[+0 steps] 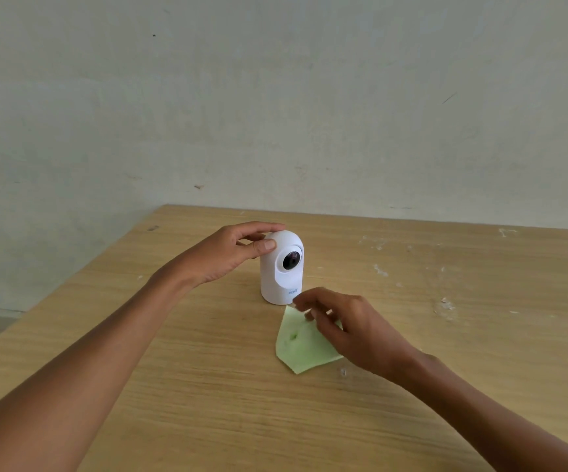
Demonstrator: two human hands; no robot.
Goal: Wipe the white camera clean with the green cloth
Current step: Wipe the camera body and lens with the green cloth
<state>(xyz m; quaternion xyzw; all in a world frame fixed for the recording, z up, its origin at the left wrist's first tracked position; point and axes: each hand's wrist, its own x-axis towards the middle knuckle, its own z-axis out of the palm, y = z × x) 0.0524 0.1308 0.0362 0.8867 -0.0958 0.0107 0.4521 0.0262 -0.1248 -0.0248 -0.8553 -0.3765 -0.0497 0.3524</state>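
The white camera (pixel 281 277) stands upright on the wooden table (pixel 207 386), its dark round lens facing me. My left hand (pixel 223 255) grips its domed top from the left, thumb on the front and fingers over the back. The green cloth (pixel 301 345) lies flat on the table just in front of the camera's base. My right hand (pixel 347 327) rests over the cloth's right part, fingers spread and pinching at its upper corner; whether the cloth is lifted I cannot tell.
A pale wall (pixel 276 114) rises right behind the table's far edge. The table's left edge (pixel 82 267) runs diagonally, with floor beyond it. White specks and scuffs (pixel 446 304) dot the tabletop to the right.
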